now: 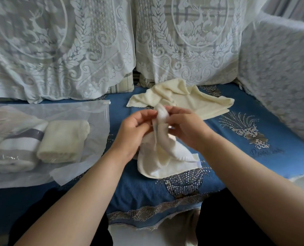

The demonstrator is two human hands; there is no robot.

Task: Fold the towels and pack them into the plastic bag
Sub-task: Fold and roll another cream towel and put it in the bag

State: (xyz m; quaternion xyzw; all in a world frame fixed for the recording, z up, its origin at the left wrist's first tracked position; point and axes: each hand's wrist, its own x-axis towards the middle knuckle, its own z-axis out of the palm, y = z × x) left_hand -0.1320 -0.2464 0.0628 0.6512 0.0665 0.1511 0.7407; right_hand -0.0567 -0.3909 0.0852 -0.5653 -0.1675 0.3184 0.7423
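Head view: a loose cream towel (181,102) lies above centre on the blue sofa cover (254,157); the plastic bag (46,139), at left, holds folded towels. At centre, left hand (135,128) and right hand (185,126) pinch a white towel (165,157) by its top, its length hanging toward the frame's bottom.

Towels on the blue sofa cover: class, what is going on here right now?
A person is working a small cream towel, pinching its bunched top edge with the left hand and the right hand. Another cream towel lies unfolded behind it on the blue sofa cover. To the left, the plastic bag already holds a folded cream towel and a grey-striped towel.
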